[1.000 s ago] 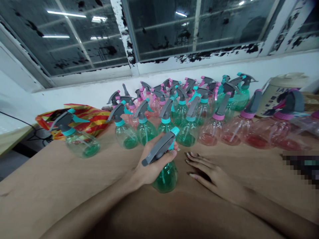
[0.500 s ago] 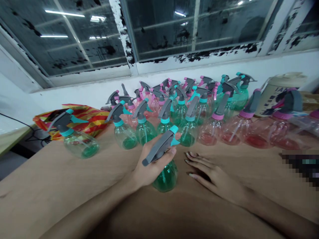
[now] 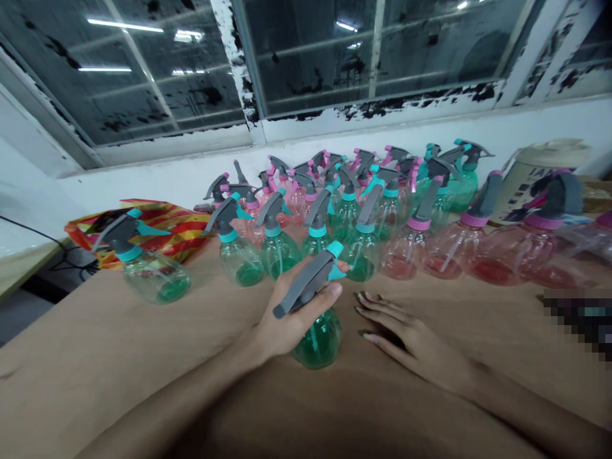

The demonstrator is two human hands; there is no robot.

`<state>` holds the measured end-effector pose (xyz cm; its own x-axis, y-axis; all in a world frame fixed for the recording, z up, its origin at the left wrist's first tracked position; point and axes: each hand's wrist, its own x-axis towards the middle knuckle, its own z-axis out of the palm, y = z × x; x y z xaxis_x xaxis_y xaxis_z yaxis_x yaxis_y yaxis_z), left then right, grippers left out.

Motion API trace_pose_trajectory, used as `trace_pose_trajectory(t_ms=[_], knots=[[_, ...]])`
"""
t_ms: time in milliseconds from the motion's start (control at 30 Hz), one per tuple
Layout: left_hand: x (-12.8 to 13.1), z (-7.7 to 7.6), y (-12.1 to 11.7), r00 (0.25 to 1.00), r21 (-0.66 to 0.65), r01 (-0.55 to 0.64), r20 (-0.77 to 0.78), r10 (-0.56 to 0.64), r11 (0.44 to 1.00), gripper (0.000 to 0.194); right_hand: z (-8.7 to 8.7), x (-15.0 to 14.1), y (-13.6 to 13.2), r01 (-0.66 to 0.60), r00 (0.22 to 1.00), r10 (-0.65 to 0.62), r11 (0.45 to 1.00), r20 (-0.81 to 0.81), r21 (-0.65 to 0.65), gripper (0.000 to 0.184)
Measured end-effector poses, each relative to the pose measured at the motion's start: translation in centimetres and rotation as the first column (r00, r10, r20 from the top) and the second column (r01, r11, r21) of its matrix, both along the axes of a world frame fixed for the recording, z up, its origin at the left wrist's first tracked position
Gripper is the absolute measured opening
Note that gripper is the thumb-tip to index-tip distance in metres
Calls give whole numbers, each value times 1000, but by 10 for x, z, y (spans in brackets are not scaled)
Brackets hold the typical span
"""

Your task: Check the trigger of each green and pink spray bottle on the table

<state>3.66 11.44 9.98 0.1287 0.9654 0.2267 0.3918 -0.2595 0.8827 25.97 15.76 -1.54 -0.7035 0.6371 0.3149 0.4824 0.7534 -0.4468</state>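
My left hand (image 3: 289,312) is wrapped round the neck of a spray bottle with a green body (image 3: 317,344), just under its grey trigger head with turquoise nozzle and trigger. The bottle stands on the table close to me, with part of its body hidden by my hand. To its right, my right hand (image 3: 411,338) lies palm down on the table, fingers stretched and slightly apart, holding nothing. Beyond my left hand stand more green spray bottles (image 3: 243,258), in a row that carries on with pink ones (image 3: 401,255) to the right.
Several more pink and green spray bottles crowd behind that row, below the window (image 3: 382,57). One green bottle (image 3: 155,274) stands apart on the left by a red-and-yellow bag (image 3: 186,223). A beige printed bag (image 3: 535,178) is at the back right. A pixelated dark object (image 3: 583,319) lies far right.
My left thumb and fingertip have shifted very slightly to the right around the bottle's neck. The bottle and my right hand stay in place.
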Motion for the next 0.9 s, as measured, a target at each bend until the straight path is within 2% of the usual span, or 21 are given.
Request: trace_pose_trajectory(t_ms=[367,633,900], knots=[[-2,3,1,997,63,8,-78,-3,998,20,-1,0,0,11,1000,-11,1000,-23,-4,46],[2,6,0,978,165,-34,-196,67,986,33,-3,1,0,9,1000,-9,1000,14,0,48],[4,2,-2,969,168,-105,-206,139,980,37,-5,1,0,11,1000,-11,1000,-24,0,48]])
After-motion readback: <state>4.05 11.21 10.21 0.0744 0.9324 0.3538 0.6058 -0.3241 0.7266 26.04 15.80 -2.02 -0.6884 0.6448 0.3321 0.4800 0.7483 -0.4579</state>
